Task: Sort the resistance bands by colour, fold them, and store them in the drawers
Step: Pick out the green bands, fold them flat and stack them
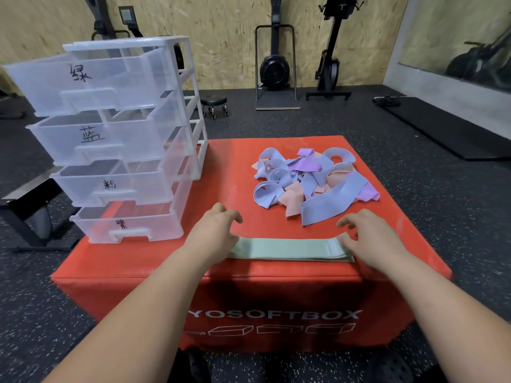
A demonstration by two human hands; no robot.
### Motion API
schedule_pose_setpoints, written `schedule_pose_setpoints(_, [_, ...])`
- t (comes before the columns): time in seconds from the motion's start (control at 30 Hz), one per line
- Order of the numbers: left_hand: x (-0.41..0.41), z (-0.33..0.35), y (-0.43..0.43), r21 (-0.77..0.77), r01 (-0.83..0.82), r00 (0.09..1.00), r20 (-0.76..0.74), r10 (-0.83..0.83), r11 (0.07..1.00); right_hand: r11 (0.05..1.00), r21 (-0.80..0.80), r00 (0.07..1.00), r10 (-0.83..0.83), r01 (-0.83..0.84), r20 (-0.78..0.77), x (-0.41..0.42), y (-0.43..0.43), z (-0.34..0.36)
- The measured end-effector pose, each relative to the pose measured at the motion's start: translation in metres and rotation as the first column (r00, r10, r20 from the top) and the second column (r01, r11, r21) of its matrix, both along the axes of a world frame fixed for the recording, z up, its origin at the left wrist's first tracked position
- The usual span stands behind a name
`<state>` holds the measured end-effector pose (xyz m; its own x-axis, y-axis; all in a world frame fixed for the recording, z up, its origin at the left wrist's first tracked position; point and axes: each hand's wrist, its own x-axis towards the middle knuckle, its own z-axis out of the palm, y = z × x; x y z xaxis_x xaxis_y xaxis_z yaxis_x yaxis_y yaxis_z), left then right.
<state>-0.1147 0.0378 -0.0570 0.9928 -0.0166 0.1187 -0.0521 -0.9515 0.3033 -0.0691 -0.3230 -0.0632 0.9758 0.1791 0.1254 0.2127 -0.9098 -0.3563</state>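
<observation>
Looks like I'm at the fold step for green. The stack of green resistance bands (284,248) lies flat along the near edge of the red soft box (249,286), lower centre. My left hand (218,230) and right hand (367,236) rest on its two ends, fingers (235,215) loosely bent and spread, no pinch that I can see. Next, I reckon: grip one end, fold it across, then into the top drawer (83,78), upper left. The mixed pile (312,181) waits mid-right.
</observation>
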Motion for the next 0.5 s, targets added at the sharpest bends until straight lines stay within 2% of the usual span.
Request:
schedule_pose_setpoints(0.1, [-0.001, 0.006, 0.000, -0.020, 0.136, 0.991, 0.005, -0.135, 0.991, 0.992, -0.022, 0.992, 0.123, -0.123, -0.022, 0.000, -0.001, 0.006])
schedule_pose_setpoints(0.2, [-0.002, 0.003, -0.002, 0.030, 0.237, 0.968, -0.091, -0.233, 0.971, 0.962, -0.097, 0.965, 0.247, -0.255, -0.089, 0.001, 0.001, 0.007])
schedule_pose_setpoints(0.33, [0.003, -0.002, -0.002, 0.134, 0.260, 0.953, -0.193, -0.232, 0.956, 0.931, -0.195, 0.948, 0.284, -0.309, -0.144, 0.004, 0.003, -0.002])
schedule_pose_setpoints(0.5, [0.010, 0.000, 0.001, 0.135, 0.252, 0.950, -0.221, -0.219, 0.958, 0.926, -0.208, 0.944, 0.283, -0.315, -0.168, 0.009, 0.002, 0.000])
